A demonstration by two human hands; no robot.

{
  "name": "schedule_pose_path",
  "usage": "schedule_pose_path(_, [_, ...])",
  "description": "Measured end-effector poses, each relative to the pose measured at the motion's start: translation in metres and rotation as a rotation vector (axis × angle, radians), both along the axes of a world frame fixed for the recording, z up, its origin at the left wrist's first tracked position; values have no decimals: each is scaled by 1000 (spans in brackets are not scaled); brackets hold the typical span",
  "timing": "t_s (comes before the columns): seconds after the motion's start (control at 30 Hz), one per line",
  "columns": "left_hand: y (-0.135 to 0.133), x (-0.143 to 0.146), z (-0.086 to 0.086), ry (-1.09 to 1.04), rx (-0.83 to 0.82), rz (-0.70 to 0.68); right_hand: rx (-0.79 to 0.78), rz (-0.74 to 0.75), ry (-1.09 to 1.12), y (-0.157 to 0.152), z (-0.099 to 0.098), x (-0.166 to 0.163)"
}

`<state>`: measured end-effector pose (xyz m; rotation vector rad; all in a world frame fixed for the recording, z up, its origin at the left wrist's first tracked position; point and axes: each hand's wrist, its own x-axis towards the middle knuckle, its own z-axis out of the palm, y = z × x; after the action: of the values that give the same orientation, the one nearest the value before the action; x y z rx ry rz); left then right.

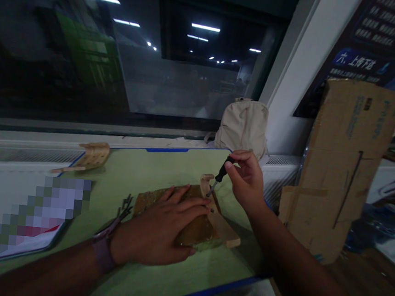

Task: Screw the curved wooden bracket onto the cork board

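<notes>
My right hand (248, 178) pinches the black handle of a screwdriver (221, 172), which leans with its tip down at a pale wooden piece (224, 227). That piece is long and flat, with a curled upper end and a hole near its middle. Beneath it lies a brown block wrapped in clear film or tape (190, 230). My left hand (163, 225) lies flat on the block with fingers stretched out, the fingertips touching the wooden piece beside the screwdriver tip. Whether a screw sits under the tip, I cannot tell.
Dark screws or rods (125, 207) lie left of the block on the green table (127, 165). More curved wooden pieces (93, 157) rest at the far left edge. A blurred-out booklet or tablet (44, 220) is nearer. A beige backpack (243, 126) and cardboard (347, 170) stand beyond.
</notes>
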<state>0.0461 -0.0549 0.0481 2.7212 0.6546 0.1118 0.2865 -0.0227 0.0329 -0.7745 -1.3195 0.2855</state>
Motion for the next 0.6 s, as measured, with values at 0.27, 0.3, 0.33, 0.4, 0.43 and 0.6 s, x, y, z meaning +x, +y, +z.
schedule_pose_path(0.27, [1,0,-2,37,-36,21,-24,238,-16,-19,1,-11])
schedule_pose_path(0.3, [1,0,-3,34,-39,21,-8,207,-25,-20,1,-11])
schedule_pose_path(0.33, [1,-1,-4,30,-41,25,12,159,-40,-21,1,-11])
schedule_pose_path(0.4, [2,-2,-6,19,-48,36,58,49,-87,-21,1,-9])
schedule_pose_path(0.43, [2,-2,-8,17,-54,42,83,5,-117,-21,1,-8])
schedule_pose_path(0.6, [3,-4,-10,-9,-79,35,94,49,-147,-23,6,-5])
